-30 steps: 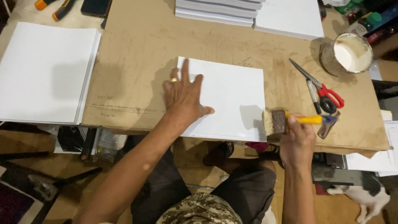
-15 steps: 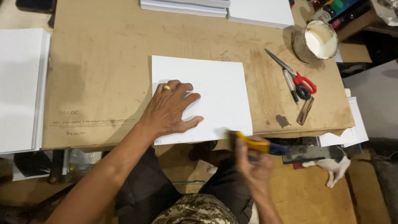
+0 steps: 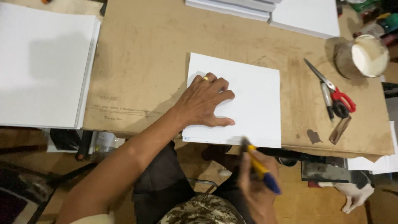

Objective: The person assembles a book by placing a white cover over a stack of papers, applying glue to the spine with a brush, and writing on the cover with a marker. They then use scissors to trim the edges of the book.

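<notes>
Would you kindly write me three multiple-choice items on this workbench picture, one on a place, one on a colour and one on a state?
1. Where do the scissors lie?
A. On the white sheet
B. On the brown board, to the right of the white sheet
C. On the paper stack at the far left

2. What colour are the scissors' handles?
A. Red
B. Green
C. White

3. How does the left hand meet the white sheet?
A. It lifts one corner
B. It hovers apart from it
C. It rests flat on it, fingers spread

Answers:
1 B, as they lie on the bare board between the sheet and the round pot.
2 A, as the loops are red.
3 C, as palm and fingers press on the sheet while the right hand grips a yellow and blue brush at its near edge.
</notes>
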